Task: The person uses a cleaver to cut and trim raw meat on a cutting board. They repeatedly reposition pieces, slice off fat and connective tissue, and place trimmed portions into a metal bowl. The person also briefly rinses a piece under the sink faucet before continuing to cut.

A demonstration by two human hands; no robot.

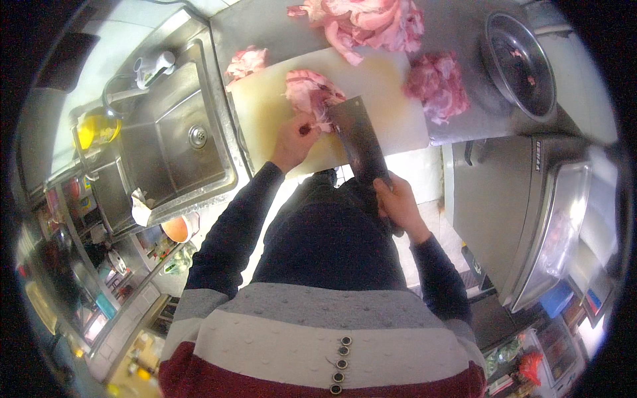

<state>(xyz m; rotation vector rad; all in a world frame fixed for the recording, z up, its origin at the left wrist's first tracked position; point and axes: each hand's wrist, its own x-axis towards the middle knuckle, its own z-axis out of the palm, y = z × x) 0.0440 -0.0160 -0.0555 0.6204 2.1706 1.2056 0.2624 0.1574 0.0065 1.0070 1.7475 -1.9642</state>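
Note:
My right hand (398, 201) grips the handle of a broad cleaver (359, 134), whose blade reaches forward over the near edge of a pale cutting board (393, 89). The blade's front part lies beside a piece of raw meat (309, 92) with fat and bone-like ends. At the near end of that piece, the fingers of my left hand (297, 139) are closed on it; a dark red bit shows at the fingers. A small fatty piece (249, 60) lies at the board's left corner, and a redder slab of meat (440, 87) at its right edge.
Beyond the board a large pile of raw meat (368, 20) lies on the metal counter (283, 37). A steel bowl (520, 67) with small scraps stands at right. To the left is a steel sink (181, 124); at lower right, a metal tray (552, 239) sits on a steel cabinet (490, 199).

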